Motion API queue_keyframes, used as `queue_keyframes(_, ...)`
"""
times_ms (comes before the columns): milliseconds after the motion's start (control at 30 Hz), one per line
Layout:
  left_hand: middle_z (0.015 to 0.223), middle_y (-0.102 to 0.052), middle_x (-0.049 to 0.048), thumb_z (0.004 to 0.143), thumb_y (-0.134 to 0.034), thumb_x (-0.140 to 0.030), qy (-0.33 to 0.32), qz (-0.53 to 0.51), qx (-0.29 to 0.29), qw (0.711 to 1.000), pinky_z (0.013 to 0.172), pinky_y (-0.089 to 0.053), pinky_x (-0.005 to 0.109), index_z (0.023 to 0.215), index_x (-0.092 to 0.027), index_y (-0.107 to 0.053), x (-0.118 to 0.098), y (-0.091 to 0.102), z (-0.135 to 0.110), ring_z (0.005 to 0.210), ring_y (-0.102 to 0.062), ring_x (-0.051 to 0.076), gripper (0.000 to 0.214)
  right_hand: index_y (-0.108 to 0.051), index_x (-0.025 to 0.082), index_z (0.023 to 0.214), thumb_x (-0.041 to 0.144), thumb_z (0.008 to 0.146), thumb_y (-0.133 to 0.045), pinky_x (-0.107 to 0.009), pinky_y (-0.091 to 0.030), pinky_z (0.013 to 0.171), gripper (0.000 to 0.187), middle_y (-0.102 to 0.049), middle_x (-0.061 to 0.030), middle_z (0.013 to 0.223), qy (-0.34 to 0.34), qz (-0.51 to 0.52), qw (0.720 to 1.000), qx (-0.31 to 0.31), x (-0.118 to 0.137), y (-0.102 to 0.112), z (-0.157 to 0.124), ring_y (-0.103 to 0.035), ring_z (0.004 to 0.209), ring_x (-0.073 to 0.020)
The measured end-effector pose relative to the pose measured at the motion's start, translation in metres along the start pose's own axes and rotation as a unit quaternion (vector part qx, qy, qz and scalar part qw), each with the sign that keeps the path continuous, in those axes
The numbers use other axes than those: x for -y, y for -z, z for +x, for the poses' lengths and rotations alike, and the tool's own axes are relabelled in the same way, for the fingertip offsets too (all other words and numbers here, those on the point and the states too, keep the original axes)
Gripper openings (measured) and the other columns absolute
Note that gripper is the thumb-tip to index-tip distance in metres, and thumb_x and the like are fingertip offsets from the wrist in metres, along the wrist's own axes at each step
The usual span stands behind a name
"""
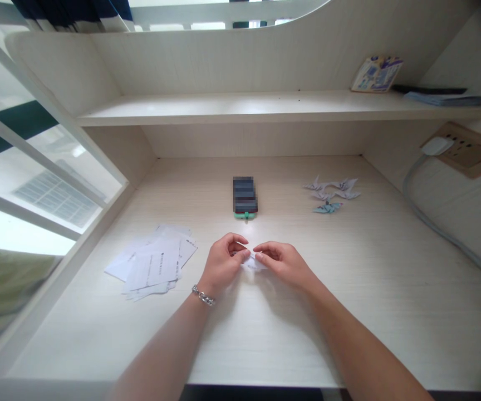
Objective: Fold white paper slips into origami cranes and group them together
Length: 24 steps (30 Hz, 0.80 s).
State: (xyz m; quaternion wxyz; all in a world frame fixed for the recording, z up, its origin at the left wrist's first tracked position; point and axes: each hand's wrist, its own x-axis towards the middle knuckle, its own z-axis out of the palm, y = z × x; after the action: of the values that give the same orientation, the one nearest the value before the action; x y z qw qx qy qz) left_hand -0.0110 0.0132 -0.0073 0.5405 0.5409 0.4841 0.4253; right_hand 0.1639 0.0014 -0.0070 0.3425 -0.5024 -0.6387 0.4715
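Folded paper (254,264) | long axis crosswise, heading unclear | both hands (222,260) pinching it, nearly closed

Head view, forward and down over a desk (240,340)

Looks from the wearer's head at the near side, tilted down, with left hand (224,259) and right hand (284,262) just below centre; sits near enough to catch both forearms (165,345) entering from the bottom edge; spreads wide, from rails (35,153) at left to socket (480,156) at right, and reaches up past shelf (224,104)
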Motion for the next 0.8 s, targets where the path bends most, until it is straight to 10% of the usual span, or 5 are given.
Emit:
queue_keyframes(433, 0.087, -0.065, 0.0083, 0.064, -0.075, -0.029, 0.036, -0.082, -0.002, 0.996, 0.069, -0.051, 0.030, 0.103, -0.015, -0.056, 0.004, -0.010, 0.001, 0.081, -0.063, 0.019, 0.046, -0.068, 0.017, 0.082, 0.041, 0.073, -0.066, -0.030, -0.047, 0.068, 0.026, -0.068, -0.0054, 0.078, -0.058, 0.252, 0.960, -0.106, -0.007, -0.010, 0.007, -0.061, 0.072, -0.0180)
queue_keyframes(800, 0.077, -0.063, 0.0031, 0.073, -0.066, -0.032, -0.012, -0.019, -0.029, 0.999, 0.063, -0.046, 0.022, 0.082, -0.013, -0.059, -0.001, -0.009, 0.001, 0.069, -0.059, 0.012, 0.021, -0.068, 0.015, 0.074, 0.033, 0.069, -0.070, -0.027, -0.042, 0.062, 0.019, -0.066, -0.0031, 0.071, -0.057, 0.209, 0.975, -0.054, -0.004, -0.006, 0.007, -0.056, 0.065, -0.0147)
